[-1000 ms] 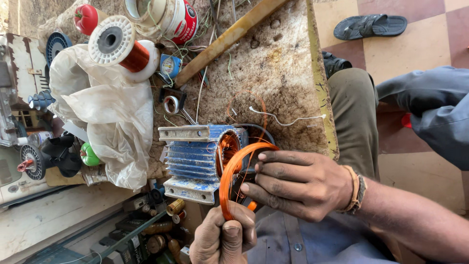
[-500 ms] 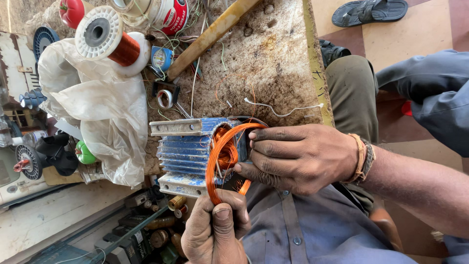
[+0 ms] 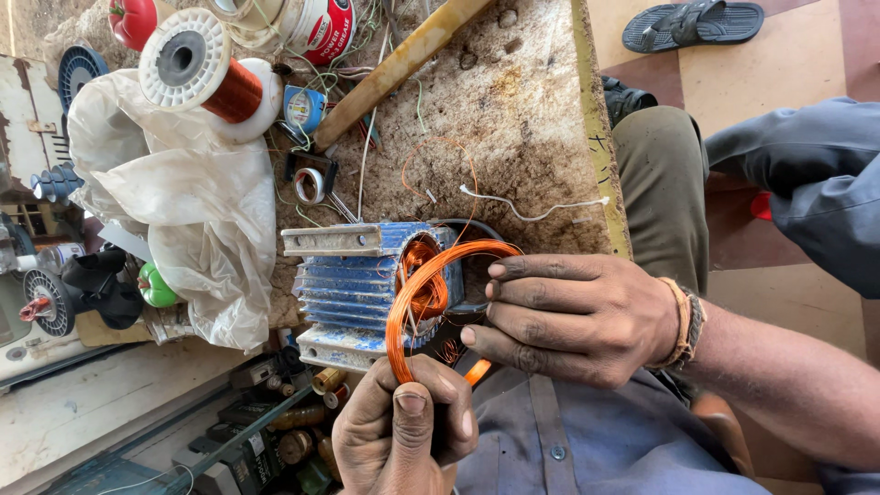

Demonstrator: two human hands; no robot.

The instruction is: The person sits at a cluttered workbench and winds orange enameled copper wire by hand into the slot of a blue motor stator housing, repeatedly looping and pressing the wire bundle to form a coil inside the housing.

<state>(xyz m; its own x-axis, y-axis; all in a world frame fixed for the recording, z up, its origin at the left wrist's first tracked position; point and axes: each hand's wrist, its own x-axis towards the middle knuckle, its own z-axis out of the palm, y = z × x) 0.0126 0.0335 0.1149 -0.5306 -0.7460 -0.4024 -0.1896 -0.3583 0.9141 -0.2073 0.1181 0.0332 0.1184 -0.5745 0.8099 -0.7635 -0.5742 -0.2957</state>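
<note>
A copper coil (image 3: 431, 293) loops out of the open end of a blue finned stator (image 3: 357, 289) on the counter (image 3: 513, 119) — the left hand (image 3: 403, 431), just below the stator, pinches the coil's lower end between thumb and fingers. The right hand (image 3: 573, 316), fingers extended and closed together, presses the coil's side beside the stator; a wire spool (image 3: 206, 73) lies well above it, on a plastic bag (image 3: 192, 211).

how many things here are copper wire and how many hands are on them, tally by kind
Loose orange copper wire coil, gripped by the left hand and pressed by the right hand: 1
Copper winding inside the blue finned metal motor housing: 1
White plastic spool of copper wire: 1
Hands: 2
Total: 5
</note>
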